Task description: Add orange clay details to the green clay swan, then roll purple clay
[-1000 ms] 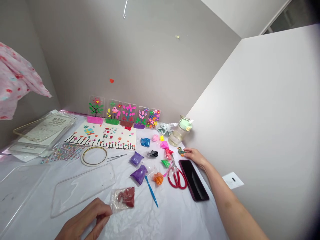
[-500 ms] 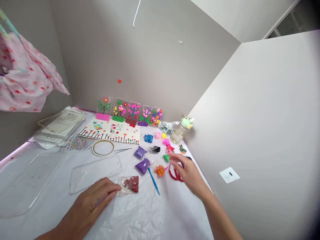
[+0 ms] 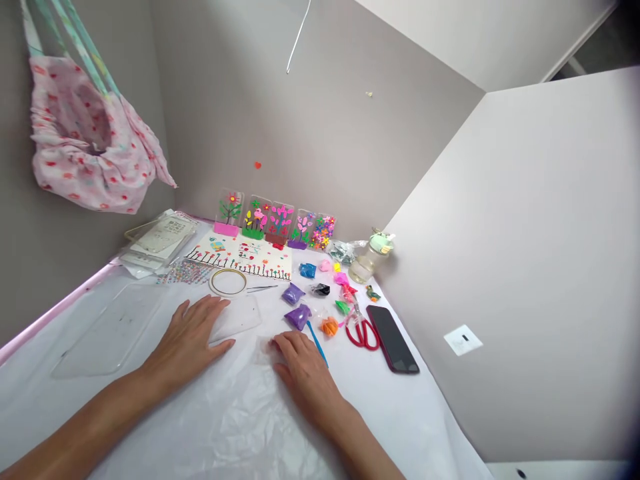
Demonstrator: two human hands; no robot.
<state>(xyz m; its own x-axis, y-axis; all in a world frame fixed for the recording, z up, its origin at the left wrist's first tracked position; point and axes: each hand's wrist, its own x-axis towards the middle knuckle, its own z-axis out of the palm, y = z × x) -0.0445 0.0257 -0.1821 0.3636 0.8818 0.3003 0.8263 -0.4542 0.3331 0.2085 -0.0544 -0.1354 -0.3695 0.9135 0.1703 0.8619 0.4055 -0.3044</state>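
Overlapping a case [image 3: 241, 317], perhaps steadying it, the left hand [image 3: 193, 335] is spread, empty; the right hand [image 3: 303, 370] half-curls over a bag [image 3: 264, 351], grip unclear.

bare tablecloth [image 3: 250, 420] runs from the near side up between the left hand [image 3: 193, 338] and right hand [image 3: 303, 365], leaving a low path there. the left hand overlaps a clear case [image 3: 241, 319], covering its left end. the right hand lies across the way to the blue tool [image 3: 317, 344] beside it. further right, red-handled scissors [image 3: 364, 333] and a phone [image 3: 393, 339] leave hardly a gap; more tablecloth opens below the phone. beyond, coloured packets [image 3: 299, 317] crowd the middle, and a bottle [image 3: 366, 262] stands upright near the wall [image 3: 500, 220].
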